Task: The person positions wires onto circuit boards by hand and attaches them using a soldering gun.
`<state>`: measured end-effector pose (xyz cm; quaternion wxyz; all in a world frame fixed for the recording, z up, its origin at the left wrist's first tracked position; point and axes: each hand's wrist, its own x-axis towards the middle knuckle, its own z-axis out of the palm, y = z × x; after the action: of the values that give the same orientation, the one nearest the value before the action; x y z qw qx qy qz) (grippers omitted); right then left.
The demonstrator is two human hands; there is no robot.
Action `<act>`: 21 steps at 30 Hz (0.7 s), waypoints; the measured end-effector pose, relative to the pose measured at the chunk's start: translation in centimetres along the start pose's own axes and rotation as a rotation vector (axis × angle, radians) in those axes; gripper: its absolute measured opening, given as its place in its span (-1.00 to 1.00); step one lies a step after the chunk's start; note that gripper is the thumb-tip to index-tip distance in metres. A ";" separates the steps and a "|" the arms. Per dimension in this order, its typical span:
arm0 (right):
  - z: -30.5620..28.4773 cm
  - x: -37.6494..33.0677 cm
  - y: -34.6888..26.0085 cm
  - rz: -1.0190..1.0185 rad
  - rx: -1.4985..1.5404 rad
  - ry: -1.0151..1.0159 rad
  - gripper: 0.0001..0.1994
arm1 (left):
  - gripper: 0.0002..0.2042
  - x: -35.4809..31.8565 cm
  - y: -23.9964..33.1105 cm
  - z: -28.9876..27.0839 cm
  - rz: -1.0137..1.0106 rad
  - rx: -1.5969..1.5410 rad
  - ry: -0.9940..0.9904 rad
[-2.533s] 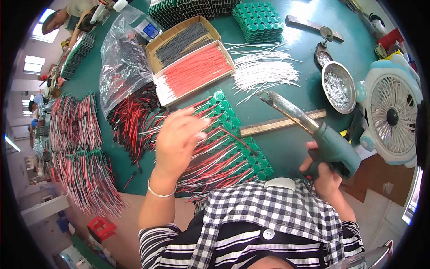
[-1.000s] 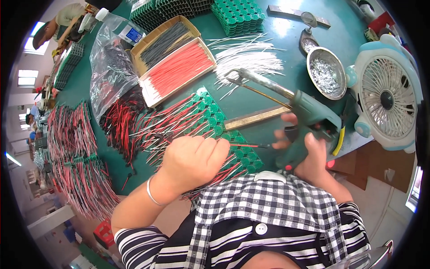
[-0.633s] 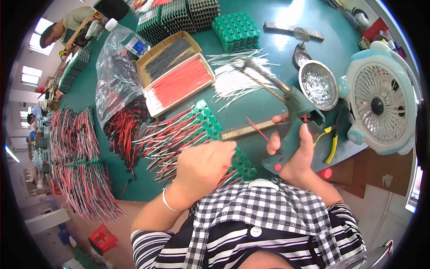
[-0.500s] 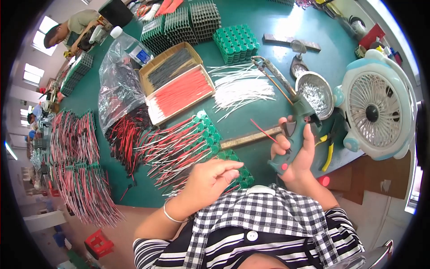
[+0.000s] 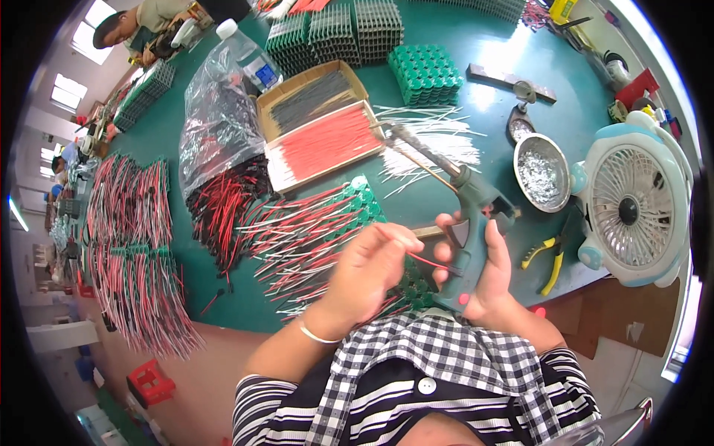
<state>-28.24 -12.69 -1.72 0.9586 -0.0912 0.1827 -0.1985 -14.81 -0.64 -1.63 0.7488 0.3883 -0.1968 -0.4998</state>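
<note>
My right hand (image 5: 494, 276) grips a green soldering gun (image 5: 465, 279) whose metal tip points up and to the left. A short red wire (image 5: 428, 261) runs from the gun's handle, by my right fingers, to my left hand (image 5: 367, 273), which pinches its free end. What the wire's other end is fixed to is hard to make out. Beneath and beyond my left hand lies a panel of round green circuit boards (image 5: 362, 201) with rows of red and white wires (image 5: 305, 234). A wooden bar (image 5: 426, 233) shows partly behind my fingers.
Boxed red wires (image 5: 327, 145) and loose white wires (image 5: 439, 149) lie beyond. To the right are a metal bowl of silvery scraps (image 5: 541, 175), yellow-handled pliers (image 5: 551, 275) and a fan (image 5: 628, 208). Wired boards (image 5: 134, 253) lie left; another person (image 5: 152, 26) sits far left.
My left hand has risen to the right and taken the red wire's free end. The soldering gun is still in my right hand, its tip shifted left over the white wires. The view has shifted slightly.
</note>
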 end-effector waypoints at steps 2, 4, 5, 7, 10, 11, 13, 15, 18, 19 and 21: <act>0.2 0.0 -0.3 -0.084 -0.288 0.035 -0.45 | -0.83 -0.7 3.7 -1.2 0.275 0.351 -0.001; -0.7 -0.2 -1.0 -0.178 -0.484 -0.007 -0.43 | -0.78 -1.3 8.2 -2.3 0.678 0.939 0.125; -1.2 -0.4 -1.2 -0.275 -0.682 -0.056 -0.40 | -0.88 -1.3 10.0 -2.1 0.806 1.303 0.219; -1.7 -0.9 -2.2 -0.350 -0.965 -0.126 -0.32 | -0.91 -1.6 11.1 -1.0 0.677 1.764 0.323; -1.1 -2.8 -2.8 -0.351 -1.105 -0.053 -0.52 | -0.80 -0.4 8.1 -3.2 0.662 1.932 0.038; -0.6 -3.2 -2.9 -0.278 -1.176 0.022 -0.55 | -0.78 -0.2 6.9 -3.4 0.592 1.952 0.007; -1.6 -4.4 -3.4 -0.198 -1.248 0.112 -0.57 | -0.80 0.5 4.5 -4.6 0.566 1.924 0.005; -3.2 -5.4 -4.1 -0.167 -1.701 0.022 -0.64 | -0.83 0.9 3.0 -6.0 0.581 1.879 0.000; -2.3 -4.9 -3.9 -0.328 -1.818 -0.143 -0.73 | -0.85 1.3 2.1 -6.6 0.602 1.808 0.005; -2.1 -4.8 -3.8 -0.341 -1.798 -0.155 -0.75 | -0.83 1.4 1.9 -6.7 0.607 1.783 0.013; -1.0 -4.3 -4.1 -0.282 -1.849 -0.167 -0.76 | -0.84 1.5 1.6 -7.0 0.603 1.784 0.005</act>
<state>-33.70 -14.74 -0.33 0.4827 -0.8520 0.1856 -0.0817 -8.43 1.00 -4.83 0.2730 0.7523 -0.5974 0.0513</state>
